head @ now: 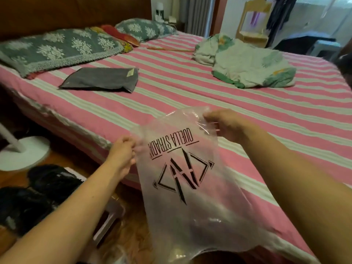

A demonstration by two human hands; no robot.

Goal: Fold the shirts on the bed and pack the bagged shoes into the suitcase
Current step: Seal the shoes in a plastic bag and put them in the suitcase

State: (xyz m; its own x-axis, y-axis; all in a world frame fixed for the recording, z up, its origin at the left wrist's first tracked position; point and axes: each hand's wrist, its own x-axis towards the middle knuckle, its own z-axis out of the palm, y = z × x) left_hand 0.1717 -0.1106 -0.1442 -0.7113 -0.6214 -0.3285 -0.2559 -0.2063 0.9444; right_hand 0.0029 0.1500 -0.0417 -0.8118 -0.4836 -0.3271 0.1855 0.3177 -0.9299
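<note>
— Held up over the near edge of the bed (pixel 247 115): a clear plastic bag (pixel 182 187), printed in black with "QUELLA STRADA" and an angular logo, upside down as seen from the head camera.

— And the grips?

— Left hand (pixel 122 155) pinched on the bag's left edge, fingers curled round the film. Right hand (pixel 222 124) clamped on the top right corner, plastic bunched under the fingers. Both forearms stretched forward.

— Anything inside the bag?

— Something dark and blurred low down behind the plastic; could not tell what.

— Shirts?

— One dark grey folded shirt (pixel 101 79) lay flat on the pink-and-white striped sheet, just below the grey floral pillow (pixel 57 46). Far right, well apart from it, lay a crumpled pale quilt (pixel 247 63) with green leaf print.

— On the floor?

— Black bundles (pixel 38 195) at lower left, near a white round fan base (pixel 24 151). Could not tell whether shoes or bags.
</note>
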